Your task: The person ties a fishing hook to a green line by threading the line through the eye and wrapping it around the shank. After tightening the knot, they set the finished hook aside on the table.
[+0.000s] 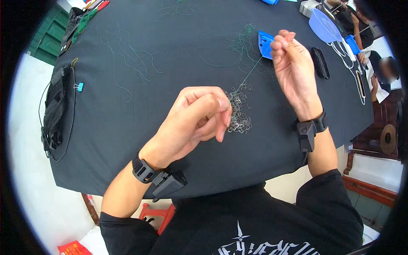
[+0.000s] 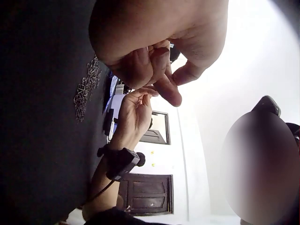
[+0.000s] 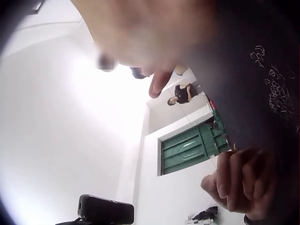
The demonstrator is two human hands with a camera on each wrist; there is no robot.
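Note:
Beside a pile of small metal fish hooks (image 1: 240, 114), my left hand (image 1: 191, 117) is raised over the black cloth, its fingers bent and thumb close to the index finger. My right hand (image 1: 293, 70) is lifted higher on the right, palm turned inward, thumb and index fingertips together. I cannot tell whether a thin line or hook sits between either hand's fingertips. Tangled green fishing line (image 1: 246, 42) lies beyond the hooks, and a straight strand leads from the pile toward a blue plastic piece (image 1: 265, 44), partly hidden behind my right hand.
Loose strands of green line (image 1: 131, 59) spread on the left. A black bag (image 1: 59, 110) with a cord and a blue binder clip (image 1: 79, 86) lies at the left edge. On the right are a black case (image 1: 320, 63) and a blue basin (image 1: 324, 25); people sit beyond.

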